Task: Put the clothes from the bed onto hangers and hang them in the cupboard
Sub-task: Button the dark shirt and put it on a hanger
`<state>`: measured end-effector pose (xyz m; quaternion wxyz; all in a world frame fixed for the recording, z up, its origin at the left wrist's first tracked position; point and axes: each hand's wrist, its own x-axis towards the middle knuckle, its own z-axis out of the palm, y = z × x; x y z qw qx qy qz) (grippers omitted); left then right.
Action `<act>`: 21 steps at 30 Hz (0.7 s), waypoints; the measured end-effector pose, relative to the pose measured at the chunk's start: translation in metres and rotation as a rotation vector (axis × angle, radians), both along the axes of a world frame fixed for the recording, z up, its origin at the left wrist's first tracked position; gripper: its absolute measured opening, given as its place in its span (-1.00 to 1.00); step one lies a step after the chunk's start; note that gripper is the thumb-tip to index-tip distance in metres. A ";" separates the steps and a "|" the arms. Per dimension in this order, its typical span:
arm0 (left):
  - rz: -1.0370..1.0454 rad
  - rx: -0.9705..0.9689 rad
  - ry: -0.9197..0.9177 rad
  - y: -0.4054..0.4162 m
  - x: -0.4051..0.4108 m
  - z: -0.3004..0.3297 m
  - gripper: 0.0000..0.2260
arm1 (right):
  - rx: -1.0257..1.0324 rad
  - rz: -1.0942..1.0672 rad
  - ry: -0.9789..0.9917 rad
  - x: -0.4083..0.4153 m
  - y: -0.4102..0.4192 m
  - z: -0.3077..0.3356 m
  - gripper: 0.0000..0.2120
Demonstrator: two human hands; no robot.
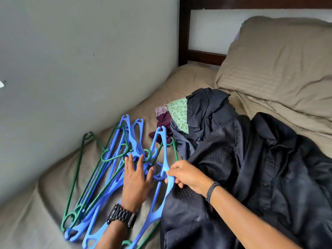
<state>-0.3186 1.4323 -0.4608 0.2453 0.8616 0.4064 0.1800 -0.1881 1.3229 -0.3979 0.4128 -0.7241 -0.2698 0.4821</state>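
Pinching a blue hanger (pixel 166 178) — long axis near-to-far — right hand (pixel 185 174); left hand (pixel 137 178) spread flat on the hanger pile (pixel 100 178).

Blue & green hangers (pixel 111 177), black dotted shirt (pixel 251 177), tan sheet (pixel 179 81).

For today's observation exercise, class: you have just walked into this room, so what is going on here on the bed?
A person is sorting a tangle of blue and green hangers on the bed. The right hand pinches one blue hanger that lies partly on a dark shirt, while the left hand rests flat, fingers spread, on the pile. More clothes are heaped behind, near the pillow. Nothing is on a hanger yet.
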 end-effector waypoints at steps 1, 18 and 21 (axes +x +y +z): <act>0.012 0.015 -0.028 0.000 0.000 0.001 -0.41 | 0.014 0.010 -0.004 -0.001 0.000 0.003 -0.80; 0.093 -0.010 -0.027 0.003 -0.012 0.007 -0.56 | 0.323 -0.057 0.119 -0.004 -0.033 -0.006 -0.91; 0.092 -0.039 -0.097 0.015 -0.011 0.016 -0.52 | 0.314 -0.071 0.059 -0.003 -0.039 -0.010 -0.90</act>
